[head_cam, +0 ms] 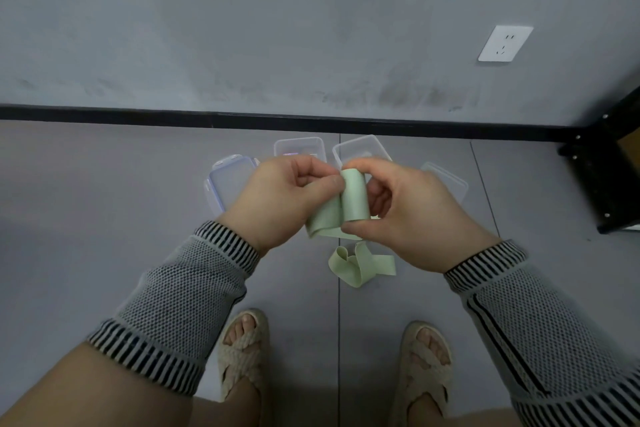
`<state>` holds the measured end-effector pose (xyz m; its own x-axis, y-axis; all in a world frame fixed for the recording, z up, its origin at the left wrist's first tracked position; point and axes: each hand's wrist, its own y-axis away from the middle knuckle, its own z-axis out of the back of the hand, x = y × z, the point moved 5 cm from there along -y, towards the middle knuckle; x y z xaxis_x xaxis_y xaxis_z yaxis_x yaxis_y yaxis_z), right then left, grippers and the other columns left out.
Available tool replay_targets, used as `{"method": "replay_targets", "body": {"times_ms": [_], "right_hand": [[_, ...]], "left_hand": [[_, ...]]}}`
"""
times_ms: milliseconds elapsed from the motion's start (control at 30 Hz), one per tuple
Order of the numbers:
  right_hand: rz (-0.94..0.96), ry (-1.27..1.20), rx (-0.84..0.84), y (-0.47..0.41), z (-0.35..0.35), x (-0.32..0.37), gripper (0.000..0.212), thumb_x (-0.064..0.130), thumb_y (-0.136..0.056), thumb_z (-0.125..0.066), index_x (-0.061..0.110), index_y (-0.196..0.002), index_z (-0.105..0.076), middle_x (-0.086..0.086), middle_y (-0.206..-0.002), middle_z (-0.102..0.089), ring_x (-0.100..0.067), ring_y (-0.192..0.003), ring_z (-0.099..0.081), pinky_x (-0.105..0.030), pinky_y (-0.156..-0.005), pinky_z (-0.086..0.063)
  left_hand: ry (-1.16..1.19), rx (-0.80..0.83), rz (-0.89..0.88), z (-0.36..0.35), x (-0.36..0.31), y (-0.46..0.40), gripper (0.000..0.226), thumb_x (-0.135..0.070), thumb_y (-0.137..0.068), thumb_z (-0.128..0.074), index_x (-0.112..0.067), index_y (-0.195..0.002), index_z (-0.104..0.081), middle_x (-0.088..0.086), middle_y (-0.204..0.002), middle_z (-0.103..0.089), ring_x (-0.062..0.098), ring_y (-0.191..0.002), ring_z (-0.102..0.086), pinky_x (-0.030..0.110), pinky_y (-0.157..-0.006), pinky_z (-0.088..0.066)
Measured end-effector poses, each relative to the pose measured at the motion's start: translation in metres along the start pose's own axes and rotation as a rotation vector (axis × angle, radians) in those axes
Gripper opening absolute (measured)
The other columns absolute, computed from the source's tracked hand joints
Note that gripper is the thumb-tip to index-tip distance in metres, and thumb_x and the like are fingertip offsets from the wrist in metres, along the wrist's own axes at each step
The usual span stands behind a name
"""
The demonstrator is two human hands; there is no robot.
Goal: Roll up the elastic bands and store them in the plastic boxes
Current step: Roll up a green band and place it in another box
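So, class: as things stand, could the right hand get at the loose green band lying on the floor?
Probably not yet: the right hand is busy gripping the half-rolled green band with the left hand. The loose band lies uncovered just below it.

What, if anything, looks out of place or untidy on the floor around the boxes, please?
Only one thing stands out: a second green band lies loose and crumpled on the floor, outside the plastic boxes. Two lids lie off beside them. Both hands, left and right, hold the band being rolled.
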<state>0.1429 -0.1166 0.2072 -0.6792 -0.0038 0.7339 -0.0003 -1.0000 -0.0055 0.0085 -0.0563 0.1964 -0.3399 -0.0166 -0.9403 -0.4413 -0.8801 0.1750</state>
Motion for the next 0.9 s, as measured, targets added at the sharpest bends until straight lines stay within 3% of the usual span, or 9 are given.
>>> {"method": "replay_targets", "body": {"times_ms": [133,267,367,433,533,667,800,900], "right_hand": [[0.045,0.105,-0.002,-0.001,-0.004,0.002,0.048,0.022,-0.070,-0.078,0.034,-0.112,-0.058,0.016,-0.072,-0.052,0.001,-0.075,-0.052,-0.008,-0.065,-0.040],[-0.009,-0.076,0.012,-0.002,-0.006,-0.003,0.066,0.028,-0.071,-0.079,0.042,-0.128,-0.049,0.011,-0.079,-0.055,-0.003,-0.076,-0.055,-0.010,-0.069,-0.043],[-0.085,-0.338,0.005,-0.002,-0.006,-0.008,0.058,0.034,-0.078,-0.073,0.046,-0.128,-0.046,0.010,-0.081,-0.061,-0.004,-0.074,-0.060,-0.021,-0.072,-0.049],[-0.068,-0.391,0.005,-0.001,-0.006,-0.005,0.042,0.027,-0.084,-0.069,0.049,-0.115,-0.052,0.006,-0.086,-0.066,-0.015,-0.076,-0.066,-0.036,-0.076,-0.056],[-0.067,-0.492,-0.041,-0.001,-0.006,-0.004,0.040,0.011,-0.086,-0.067,0.041,-0.110,-0.058,-0.004,-0.089,-0.071,-0.031,-0.082,-0.067,-0.050,-0.079,-0.055],[-0.140,-0.720,-0.130,-0.003,0.002,-0.013,0.040,0.003,-0.088,-0.061,0.032,-0.115,-0.058,-0.004,-0.098,-0.073,-0.022,-0.090,-0.069,-0.039,-0.083,-0.056],[-0.156,-0.810,-0.135,-0.003,0.004,-0.018,0.041,0.001,-0.089,-0.058,0.027,-0.120,-0.056,-0.003,-0.099,-0.073,-0.015,-0.090,-0.068,-0.029,-0.077,-0.055],[-0.162,-0.865,-0.089,-0.003,0.003,-0.020,0.042,0.000,-0.089,-0.056,0.024,-0.124,-0.054,-0.005,-0.100,-0.073,-0.019,-0.091,-0.067,-0.030,-0.076,-0.054]], "left_hand": [[-0.072,-0.024,-0.006,-0.003,0.001,-0.001,0.018,-0.023,-0.078,-0.075,-0.009,-0.087,-0.068,0.007,-0.082,-0.073,0.024,-0.081,-0.069,0.045,-0.080,-0.056],[0.020,-0.019,0.048,0.002,0.001,-0.002,0.016,-0.019,-0.080,-0.072,-0.007,-0.088,-0.067,0.011,-0.083,-0.072,0.026,-0.076,-0.068,0.043,-0.078,-0.056],[0.123,-0.005,0.063,0.004,0.000,-0.002,0.009,-0.014,-0.080,-0.071,-0.010,-0.086,-0.065,0.011,-0.080,-0.070,0.020,-0.072,-0.065,0.041,-0.078,-0.054],[0.124,0.014,0.043,0.001,0.001,-0.002,0.009,-0.013,-0.080,-0.072,-0.013,-0.085,-0.065,0.011,-0.082,-0.070,0.020,-0.074,-0.066,0.041,-0.079,-0.056],[0.197,0.007,0.019,-0.001,0.000,-0.002,0.016,-0.013,-0.078,-0.074,-0.018,-0.090,-0.065,0.009,-0.084,-0.069,0.020,-0.077,-0.065,0.038,-0.077,-0.057],[0.435,-0.036,0.105,0.004,0.001,-0.004,0.035,-0.009,-0.083,-0.067,-0.019,-0.115,-0.057,0.006,-0.089,-0.071,0.019,-0.079,-0.068,0.032,-0.073,-0.056],[0.355,0.004,0.149,0.004,0.004,-0.005,0.035,-0.010,-0.084,-0.065,-0.012,-0.118,-0.057,0.000,-0.078,-0.073,0.012,-0.073,-0.068,0.025,-0.065,-0.051],[0.344,-0.022,0.137,0.009,0.005,-0.006,0.032,-0.005,-0.085,-0.064,-0.010,-0.116,-0.059,0.000,-0.077,-0.073,0.009,-0.070,-0.068,0.020,-0.060,-0.052]]}}
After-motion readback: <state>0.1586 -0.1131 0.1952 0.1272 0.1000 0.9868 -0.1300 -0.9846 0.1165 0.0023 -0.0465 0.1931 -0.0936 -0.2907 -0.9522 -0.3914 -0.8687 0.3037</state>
